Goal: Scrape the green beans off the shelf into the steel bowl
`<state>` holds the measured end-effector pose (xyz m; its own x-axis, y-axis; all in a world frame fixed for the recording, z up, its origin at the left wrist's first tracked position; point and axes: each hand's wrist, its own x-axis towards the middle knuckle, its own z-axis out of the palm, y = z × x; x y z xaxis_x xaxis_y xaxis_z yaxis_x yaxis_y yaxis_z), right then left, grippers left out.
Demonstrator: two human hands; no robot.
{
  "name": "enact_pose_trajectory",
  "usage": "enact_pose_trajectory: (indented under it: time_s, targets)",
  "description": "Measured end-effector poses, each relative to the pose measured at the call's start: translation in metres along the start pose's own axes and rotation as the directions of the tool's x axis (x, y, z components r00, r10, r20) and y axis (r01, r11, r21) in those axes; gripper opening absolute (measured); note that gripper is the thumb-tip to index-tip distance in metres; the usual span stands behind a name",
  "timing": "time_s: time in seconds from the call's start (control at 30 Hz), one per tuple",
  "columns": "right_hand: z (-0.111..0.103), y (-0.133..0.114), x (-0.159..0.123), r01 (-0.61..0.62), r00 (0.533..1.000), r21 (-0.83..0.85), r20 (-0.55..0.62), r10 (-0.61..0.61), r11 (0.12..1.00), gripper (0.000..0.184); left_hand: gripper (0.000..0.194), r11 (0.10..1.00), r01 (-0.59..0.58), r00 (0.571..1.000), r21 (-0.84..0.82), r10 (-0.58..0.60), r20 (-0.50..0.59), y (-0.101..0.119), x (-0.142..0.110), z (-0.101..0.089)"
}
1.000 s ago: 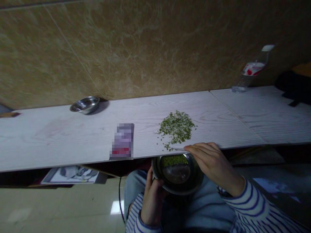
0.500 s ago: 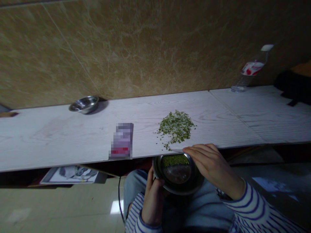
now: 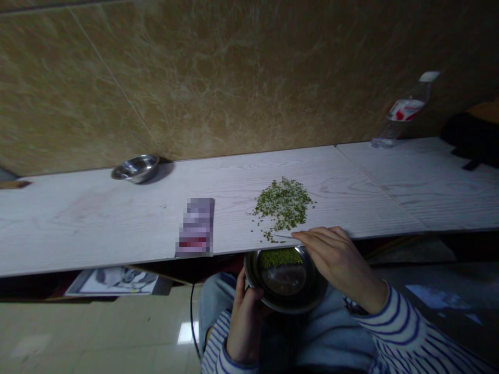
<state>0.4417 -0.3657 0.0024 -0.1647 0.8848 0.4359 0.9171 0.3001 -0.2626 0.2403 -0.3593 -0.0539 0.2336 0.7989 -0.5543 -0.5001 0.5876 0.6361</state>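
Note:
My left hand (image 3: 246,317) is closed on the left rim of a steel bowl (image 3: 288,305), which is tilted below the table's front edge. Small green grains that look like mung beans (image 3: 281,257) are gathered along the bowl's far side. My right hand (image 3: 338,264) pinches a thin, pointed metal tool (image 3: 283,236), its exact kind too fine to make out. The tip of this tool lies at a few stray beans close to the table edge. Beyond it, a loose patch of the same green beans (image 3: 284,202) is spread over the tabletop.
On the white wood-grain table (image 3: 97,223) lies a blurred-out phone-like rectangle (image 3: 196,227), left of the beans. An upturned-rim steel bowl (image 3: 137,169) stands by the wall. A plastic bottle (image 3: 405,111) and a dark bag (image 3: 473,136) are at right. Below hangs an open drawer (image 3: 117,280).
My right hand has shifted slightly up and left with the tool, whose tip now sits a little higher above the table edge. My left hand and the bowl stay put.

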Motion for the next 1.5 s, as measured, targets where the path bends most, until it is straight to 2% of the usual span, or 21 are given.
enact_pose_trajectory:
  time_s: [0.27,0.53,0.73,0.93,1.17,1.37,1.5]
  targets:
    - [0.003,-0.006,0.004,0.04,0.999,-0.011,-0.011,-0.04,0.999,0.031,0.063,1.0,-0.013,1.0,0.006,0.013,-0.026,0.003,-0.001,-0.002]
    - [0.006,-0.008,0.012,0.031,1.0,0.012,-0.003,-0.031,0.999,0.032,0.052,1.0,-0.015,1.0,0.001,0.015,-0.001,0.003,-0.002,-0.004]
    - [0.007,-0.009,0.016,0.035,0.999,0.033,0.009,-0.036,0.999,0.031,0.059,1.0,-0.018,1.0,0.002,0.018,-0.001,0.003,0.001,-0.007]
    - [0.007,-0.009,0.017,0.051,0.999,0.02,0.013,-0.051,0.999,0.032,0.052,1.0,-0.03,0.999,0.002,0.03,-0.017,0.003,0.0,-0.007]
    - [0.007,-0.01,0.017,0.07,0.997,0.051,0.023,-0.071,0.996,0.028,0.066,1.0,-0.023,1.0,-0.008,0.023,0.005,0.004,0.0,-0.006]
    - [0.005,-0.007,0.014,0.03,0.999,0.055,0.012,-0.03,0.998,0.03,0.064,1.0,-0.001,1.0,0.016,0.001,-0.001,0.004,-0.001,-0.002]
    - [0.004,-0.016,0.012,0.036,0.998,0.067,0.04,-0.039,0.997,0.03,0.067,1.0,-0.014,1.0,-0.014,0.014,0.002,0.002,-0.001,0.001]
